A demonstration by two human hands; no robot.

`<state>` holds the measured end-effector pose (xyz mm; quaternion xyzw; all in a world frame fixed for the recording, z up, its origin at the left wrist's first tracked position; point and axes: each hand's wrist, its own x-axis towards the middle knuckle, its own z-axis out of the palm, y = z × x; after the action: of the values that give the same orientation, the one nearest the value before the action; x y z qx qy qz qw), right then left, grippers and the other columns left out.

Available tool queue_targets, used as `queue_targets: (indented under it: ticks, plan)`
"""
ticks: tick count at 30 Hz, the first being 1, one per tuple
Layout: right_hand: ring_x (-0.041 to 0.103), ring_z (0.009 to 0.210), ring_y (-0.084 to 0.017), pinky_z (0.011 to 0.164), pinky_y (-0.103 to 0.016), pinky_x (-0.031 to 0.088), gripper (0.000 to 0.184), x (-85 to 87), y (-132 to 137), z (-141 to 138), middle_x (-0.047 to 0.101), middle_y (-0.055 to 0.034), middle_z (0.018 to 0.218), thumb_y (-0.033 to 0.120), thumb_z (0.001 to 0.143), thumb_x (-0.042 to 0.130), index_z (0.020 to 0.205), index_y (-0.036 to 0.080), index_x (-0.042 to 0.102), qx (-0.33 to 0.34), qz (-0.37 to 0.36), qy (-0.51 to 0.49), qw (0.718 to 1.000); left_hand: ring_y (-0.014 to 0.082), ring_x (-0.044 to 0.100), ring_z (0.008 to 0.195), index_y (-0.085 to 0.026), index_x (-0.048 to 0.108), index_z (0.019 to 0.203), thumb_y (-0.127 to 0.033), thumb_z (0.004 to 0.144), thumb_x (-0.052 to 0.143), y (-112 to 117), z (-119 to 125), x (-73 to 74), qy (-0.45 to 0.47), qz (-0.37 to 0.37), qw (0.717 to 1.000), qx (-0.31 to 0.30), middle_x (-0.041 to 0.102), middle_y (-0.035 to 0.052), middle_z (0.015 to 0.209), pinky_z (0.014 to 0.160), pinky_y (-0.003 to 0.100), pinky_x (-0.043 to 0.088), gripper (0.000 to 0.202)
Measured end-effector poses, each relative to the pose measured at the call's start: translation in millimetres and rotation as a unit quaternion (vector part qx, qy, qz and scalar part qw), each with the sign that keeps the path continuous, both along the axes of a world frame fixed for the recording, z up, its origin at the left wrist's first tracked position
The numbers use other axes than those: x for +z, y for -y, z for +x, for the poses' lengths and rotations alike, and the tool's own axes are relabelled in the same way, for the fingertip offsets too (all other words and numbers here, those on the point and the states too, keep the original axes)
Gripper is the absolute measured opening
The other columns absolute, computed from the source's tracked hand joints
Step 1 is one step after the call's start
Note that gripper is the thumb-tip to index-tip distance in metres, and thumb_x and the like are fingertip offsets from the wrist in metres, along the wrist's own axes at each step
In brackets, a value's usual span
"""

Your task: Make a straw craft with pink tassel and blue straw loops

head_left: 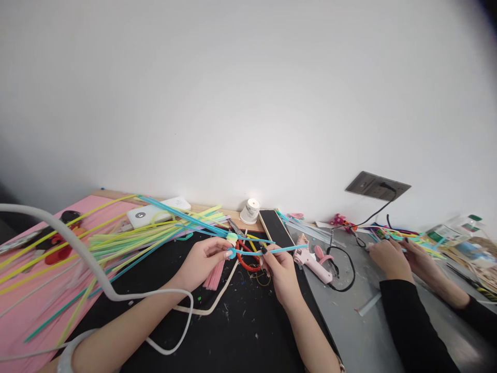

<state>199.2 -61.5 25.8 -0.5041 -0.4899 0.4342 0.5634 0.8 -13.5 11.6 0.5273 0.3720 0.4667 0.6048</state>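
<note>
My left hand (202,261) pinches the curled end of a thin blue straw (272,250), where it forms a small loop beside a pale green and white piece. My right hand (280,269) grips the same straw further along, so it runs level between both hands above the black mat (217,331). Just behind the loop lie red-handled scissors (248,256). A pink tassel-like bundle (214,275) hangs under my left fingers.
Several long green, yellow and blue straws (128,235) fan over the pink mat at left. A white cable (116,295) loops across the front. A lit candle (250,210), dark phone (276,228) and pink glue gun (310,259) stand behind. Another person's hands (399,256) work at right.
</note>
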Motion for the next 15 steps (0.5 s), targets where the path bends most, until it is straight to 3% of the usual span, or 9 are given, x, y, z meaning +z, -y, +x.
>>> queue_targets:
  ticks: [15]
  plan:
    - [0.031, 0.045, -0.008, 0.043, -0.021, 0.021, 0.031, -4.2, 0.6, -2.3, 0.049, 0.0033, 0.051, 0.041, 0.081, 0.064, 0.062, 0.017, 0.057, 0.046, -0.042, 0.017, 0.998, 0.0205, 0.068, 0.081, -0.019, 0.071, 0.078, -0.037, 0.057, 0.085, 0.7, -1.0, 1.5, 0.052, -0.05, 0.997, 0.04, 0.074, 0.0031, 0.08, 0.079, 0.032, 0.054, 0.031]
